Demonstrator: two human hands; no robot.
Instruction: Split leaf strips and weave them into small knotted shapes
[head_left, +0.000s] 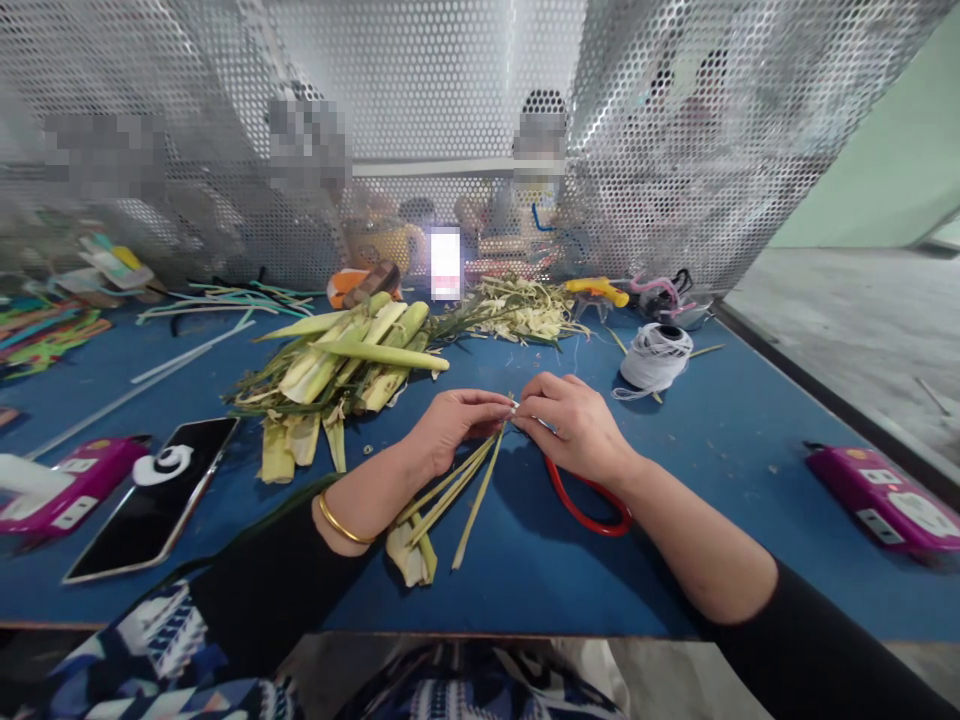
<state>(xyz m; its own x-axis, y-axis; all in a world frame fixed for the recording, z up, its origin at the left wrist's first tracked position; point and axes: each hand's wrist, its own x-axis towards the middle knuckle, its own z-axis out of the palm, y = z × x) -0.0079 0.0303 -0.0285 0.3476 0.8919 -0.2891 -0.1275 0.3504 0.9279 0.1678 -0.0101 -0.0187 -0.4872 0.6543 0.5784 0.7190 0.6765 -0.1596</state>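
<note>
Over the middle of the blue table, my left hand [469, 418] is closed, thumb and fingers pinching the top ends of several thin pale-green plant strips [480, 478]. The strips hang down toward me, their lower ends near a short wider husk piece [409, 555]. Fingertips of my right hand [570, 420] are pinched at the same spot, by a small white bit like thread; what they grip is too small to make out. Beneath my right hand lies a red loop handle [589, 510], probably of scissors, its other part hidden by the hand.
A heap of green husks and stalks [367, 350] lies to the left, shredded strips [525, 305] behind. A spool of white cord [656, 358] stands at right. A phone [157, 500] and purple boxes [885, 495] flank me. A perforated metal screen [435, 90] closes the back.
</note>
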